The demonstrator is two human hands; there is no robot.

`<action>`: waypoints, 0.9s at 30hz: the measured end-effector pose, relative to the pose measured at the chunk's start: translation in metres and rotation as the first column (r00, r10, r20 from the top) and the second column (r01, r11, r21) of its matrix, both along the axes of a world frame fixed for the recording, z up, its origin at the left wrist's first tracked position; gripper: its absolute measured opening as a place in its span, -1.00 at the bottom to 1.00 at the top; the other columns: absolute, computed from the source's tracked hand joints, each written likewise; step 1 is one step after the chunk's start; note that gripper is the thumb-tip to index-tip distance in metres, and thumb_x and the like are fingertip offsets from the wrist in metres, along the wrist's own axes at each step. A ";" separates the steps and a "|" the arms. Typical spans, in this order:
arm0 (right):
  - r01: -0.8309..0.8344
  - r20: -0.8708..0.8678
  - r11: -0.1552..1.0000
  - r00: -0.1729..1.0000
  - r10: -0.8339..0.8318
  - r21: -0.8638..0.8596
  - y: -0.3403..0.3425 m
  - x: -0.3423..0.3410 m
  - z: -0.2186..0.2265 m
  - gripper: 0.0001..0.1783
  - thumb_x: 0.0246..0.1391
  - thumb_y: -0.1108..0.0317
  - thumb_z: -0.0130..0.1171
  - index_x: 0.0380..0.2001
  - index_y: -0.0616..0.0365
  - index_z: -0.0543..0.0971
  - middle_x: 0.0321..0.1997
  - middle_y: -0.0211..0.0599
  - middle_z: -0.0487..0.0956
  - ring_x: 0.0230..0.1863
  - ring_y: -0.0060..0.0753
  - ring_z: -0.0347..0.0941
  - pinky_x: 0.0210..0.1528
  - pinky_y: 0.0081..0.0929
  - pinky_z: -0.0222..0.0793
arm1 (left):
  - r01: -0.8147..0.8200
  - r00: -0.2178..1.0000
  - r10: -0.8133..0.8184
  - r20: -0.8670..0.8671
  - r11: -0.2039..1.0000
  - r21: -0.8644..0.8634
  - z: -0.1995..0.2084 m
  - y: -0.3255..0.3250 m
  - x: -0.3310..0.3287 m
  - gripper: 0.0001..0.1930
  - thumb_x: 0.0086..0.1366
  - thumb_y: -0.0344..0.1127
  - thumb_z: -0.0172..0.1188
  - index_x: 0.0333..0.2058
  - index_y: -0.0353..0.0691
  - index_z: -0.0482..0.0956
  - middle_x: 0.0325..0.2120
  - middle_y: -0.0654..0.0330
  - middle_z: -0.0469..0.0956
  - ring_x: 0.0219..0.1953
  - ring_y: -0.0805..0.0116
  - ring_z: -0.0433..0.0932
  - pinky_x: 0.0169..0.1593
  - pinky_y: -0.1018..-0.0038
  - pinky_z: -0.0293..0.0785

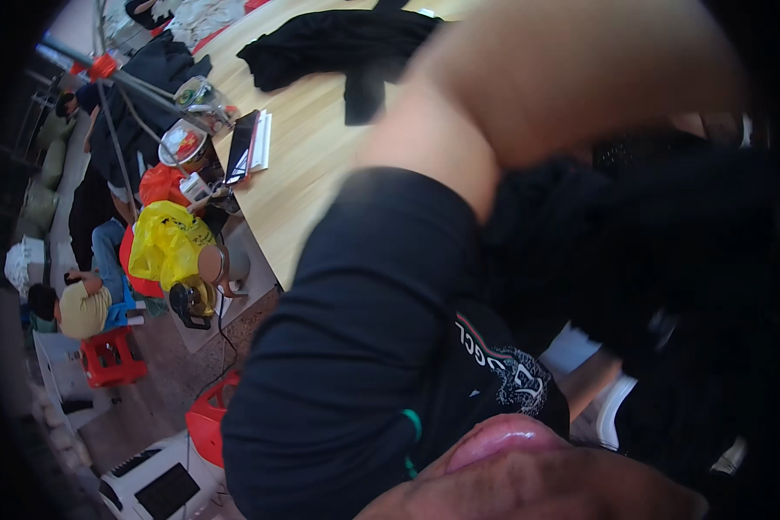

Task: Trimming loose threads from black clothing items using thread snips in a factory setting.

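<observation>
My left arm, in a black short sleeve, is raised across the middle of the view. Its bare forearm is blurred and bends away to the upper right, and the hand on its end does not show. Dark cloth lies bunched below that forearm, too dark to make out its shape. A patch of bare skin shows beside a white edge under the cloth; which limb it is I cannot tell. My right hand is not visible. On the wooden table a black garment lies spread out.
A dark tablet-like thing and a food tub sit at the table edge. Beside it are a yellow plastic bag and a brown cup. A metal pole crosses there. Farther left, a person sits near a red stool.
</observation>
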State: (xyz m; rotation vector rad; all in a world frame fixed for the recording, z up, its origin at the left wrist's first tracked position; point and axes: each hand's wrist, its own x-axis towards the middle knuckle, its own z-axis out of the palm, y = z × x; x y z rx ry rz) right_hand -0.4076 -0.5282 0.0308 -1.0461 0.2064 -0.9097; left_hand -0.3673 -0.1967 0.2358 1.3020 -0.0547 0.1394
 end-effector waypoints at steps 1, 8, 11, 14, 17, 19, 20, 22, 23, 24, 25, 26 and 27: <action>0.052 -0.011 0.998 0.999 -0.051 0.042 0.002 -0.008 -0.003 -0.51 0.27 0.35 0.03 0.21 0.30 0.28 -0.22 -0.29 0.47 -0.45 -0.65 0.26 -0.44 -0.65 0.23 | -0.053 0.998 0.054 -0.025 0.998 0.038 0.000 0.015 0.009 -0.55 0.20 -0.26 0.06 -0.01 -0.45 0.38 -0.28 0.02 0.48 -0.23 0.24 0.53 -0.05 0.44 0.44; -0.034 -0.172 0.988 0.985 0.007 -0.154 -0.034 -0.024 -0.034 -0.58 0.26 0.38 0.05 0.13 0.36 0.39 -0.29 -0.37 0.50 -0.50 -0.79 0.23 -0.59 -0.84 0.04 | -0.434 0.874 0.486 -0.027 0.804 0.407 0.025 0.106 0.088 -0.48 0.26 -0.23 -0.04 0.09 -0.52 0.25 -0.11 -0.03 0.44 -0.11 0.21 0.51 0.04 0.43 0.41; -0.031 -0.209 0.987 0.978 -0.003 -0.158 -0.033 -0.027 -0.038 -0.57 0.25 0.38 0.06 0.13 0.37 0.39 -0.29 -0.39 0.50 -0.49 -0.80 0.23 -0.59 -0.84 0.06 | -0.596 0.743 0.666 0.066 0.614 0.518 0.044 0.143 0.125 -0.45 0.28 -0.22 -0.08 0.14 -0.55 0.20 -0.04 -0.06 0.42 -0.06 0.19 0.50 0.08 0.42 0.40; -0.076 -0.241 0.978 0.970 0.028 -0.193 -0.039 -0.033 -0.047 -0.58 0.23 0.37 0.11 0.10 0.35 0.44 -0.27 -0.40 0.52 -0.49 -0.85 0.22 -0.57 -0.86 0.06 | -0.748 0.630 0.770 0.101 0.566 0.348 0.037 0.182 0.168 -0.38 0.20 -0.25 0.08 0.16 -0.51 0.21 0.07 -0.05 0.37 0.08 0.19 0.38 0.15 0.35 0.31; -0.135 -0.265 0.970 0.961 0.079 -0.203 -0.040 -0.025 -0.049 -0.58 0.22 0.36 0.11 0.10 0.34 0.44 -0.27 -0.41 0.52 -0.49 -0.85 0.21 -0.56 -0.86 0.05 | -0.779 0.618 0.746 0.248 0.624 0.060 -0.142 0.349 0.252 -0.40 -0.02 -0.40 0.33 0.03 -0.48 0.41 0.02 -0.02 0.46 0.04 0.14 0.41 0.19 0.26 0.26; -0.066 -0.350 0.962 0.936 -0.032 -0.264 -0.044 -0.040 -0.058 -0.58 0.23 0.38 0.09 0.11 0.34 0.43 -0.28 -0.42 0.50 -0.48 -0.83 0.22 -0.54 -0.86 0.05 | -0.718 0.615 0.783 -0.090 0.604 0.347 -0.203 0.244 0.252 -0.05 -0.01 -0.21 0.42 0.28 -0.38 0.07 0.24 -0.12 0.20 0.26 0.03 0.22 0.30 0.21 0.12; -0.087 -0.388 0.955 0.921 -0.031 -0.284 -0.048 -0.041 -0.059 -0.58 0.24 0.39 0.07 0.12 0.35 0.41 -0.29 -0.43 0.49 -0.48 -0.82 0.22 -0.54 -0.86 0.06 | -0.659 0.672 0.735 -0.094 0.651 0.377 -0.225 0.229 0.249 0.08 -0.03 -0.10 0.44 0.33 -0.31 -0.08 0.31 -0.15 0.02 0.33 0.00 0.09 0.32 0.21 0.10; -0.067 -0.422 0.969 0.906 -0.041 -0.238 -0.028 -0.031 -0.044 -0.58 0.24 0.39 0.07 0.12 0.36 0.42 -0.28 -0.40 0.49 -0.45 -0.82 0.24 -0.51 -0.87 0.06 | -0.560 0.776 0.628 -0.058 0.728 0.396 -0.247 0.201 0.244 0.27 -0.17 0.11 0.49 0.35 -0.27 -0.17 0.35 -0.17 -0.18 0.35 -0.05 0.02 0.32 0.13 0.09; -0.067 -0.407 0.970 0.913 -0.035 -0.234 -0.024 -0.029 -0.040 -0.58 0.23 0.39 0.07 0.12 0.36 0.42 -0.28 -0.39 0.50 -0.44 -0.81 0.26 -0.51 -0.87 0.07 | -0.485 0.799 0.589 -0.121 0.751 0.448 -0.249 0.188 0.247 0.35 -0.23 0.15 0.51 0.36 -0.25 -0.23 0.36 -0.16 -0.24 0.35 -0.08 0.00 0.32 0.12 0.11; -0.067 -0.386 0.972 0.922 -0.026 -0.225 -0.023 -0.029 -0.041 -0.58 0.23 0.40 0.08 0.11 0.37 0.41 -0.28 -0.38 0.50 -0.44 -0.80 0.28 -0.50 -0.87 0.08 | -0.453 0.793 0.591 -0.150 0.736 0.502 -0.237 0.163 0.246 0.38 -0.26 0.13 0.53 0.36 -0.25 -0.28 0.37 -0.16 -0.29 0.36 -0.09 -0.02 0.31 0.12 0.12; -0.067 -0.356 0.974 0.934 -0.014 -0.216 -0.022 -0.028 -0.044 -0.61 0.20 0.41 0.10 0.07 0.37 0.46 -0.20 -0.30 0.55 -0.45 -0.80 0.29 -0.51 -0.86 0.09 | -0.442 0.789 0.600 -0.135 0.706 0.553 -0.241 0.167 0.259 0.41 -0.29 0.09 0.56 0.36 -0.24 -0.30 0.37 -0.14 -0.31 0.36 -0.09 -0.02 0.32 0.13 0.12; -0.065 -0.321 0.976 0.947 -0.005 -0.207 -0.021 -0.028 -0.046 -0.64 0.18 0.43 0.13 0.02 0.38 0.50 -0.13 -0.22 0.59 -0.47 -0.79 0.29 -0.52 -0.84 0.10 | -0.386 0.796 0.579 -0.174 0.708 0.591 -0.249 0.174 0.280 0.43 -0.32 0.04 0.59 0.36 -0.24 -0.30 0.37 -0.14 -0.27 0.36 -0.07 0.00 0.34 0.16 0.09; -0.108 -0.302 0.975 0.952 0.044 -0.196 -0.011 -0.021 -0.047 -0.66 0.17 0.44 0.13 -0.01 0.39 0.51 -0.13 -0.22 0.60 -0.48 -0.79 0.30 -0.53 -0.84 0.10 | -0.416 0.815 0.565 -0.126 0.724 0.551 -0.271 0.237 0.312 0.43 -0.34 0.04 0.60 0.36 -0.26 -0.28 0.36 -0.14 -0.20 0.36 -0.04 0.01 0.35 0.17 0.06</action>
